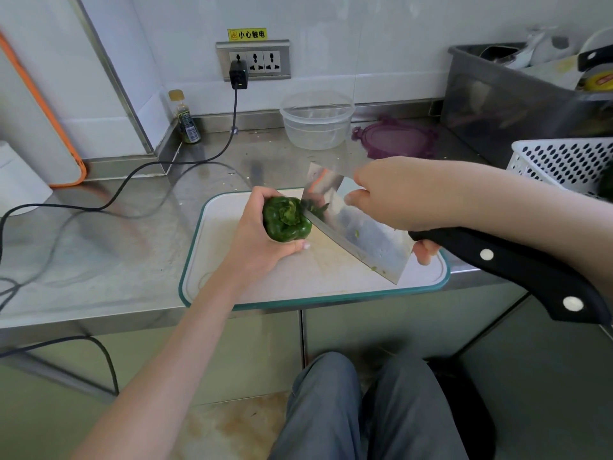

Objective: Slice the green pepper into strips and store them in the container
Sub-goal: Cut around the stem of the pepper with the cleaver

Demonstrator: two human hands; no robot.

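Observation:
My left hand (262,234) grips a green pepper (286,220), stem end up, over the white cutting board (298,277) with a teal rim. My right hand (394,197) holds a wide cleaver (358,230) by the top of its blade near the black riveted handle (517,270). The blade's front corner touches the pepper beside the stem. A clear round container (316,121) stands behind the board near the wall, with its purple lid (396,141) lying to its right.
A black cable (132,174) runs from the wall socket (253,59) across the steel counter at left. A small bottle (185,119) stands in the corner. A grey bin (517,104) of dishes and a white perforated basket (564,161) sit at right.

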